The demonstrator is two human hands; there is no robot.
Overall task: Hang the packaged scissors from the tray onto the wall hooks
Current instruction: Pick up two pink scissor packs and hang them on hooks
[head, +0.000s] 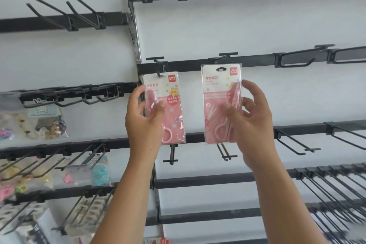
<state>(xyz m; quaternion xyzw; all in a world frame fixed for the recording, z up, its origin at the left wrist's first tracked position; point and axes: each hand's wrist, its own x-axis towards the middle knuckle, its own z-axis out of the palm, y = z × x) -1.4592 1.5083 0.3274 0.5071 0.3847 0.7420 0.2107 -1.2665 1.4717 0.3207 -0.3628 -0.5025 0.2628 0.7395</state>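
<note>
- Left hand (143, 113): raised to the display wall, thumb and fingers pinching the left pink carded scissors pack in clear plastic (168, 105) at its lower left edge.
- Left pack: its top hole sits on the left black metal wall hook (158, 69), which projects from the black horizontal rail (188, 63). The pack hangs slightly tilted, its lower end in front of the next rail down.
- Right hand (247, 113): fingers curled round the right edge of the second pink carded scissors pack (221, 103), thumb pressed on its front face.
- Second pack: held upright, its hang hole just below the right black metal hook (227, 55). Whether the hook has entered the hole cannot be determined.
- Both packs are side by side, apart, against the white wall panel (217, 25).
- Small bagged trinkets (47, 123) hang on hooks at the left.
</note>
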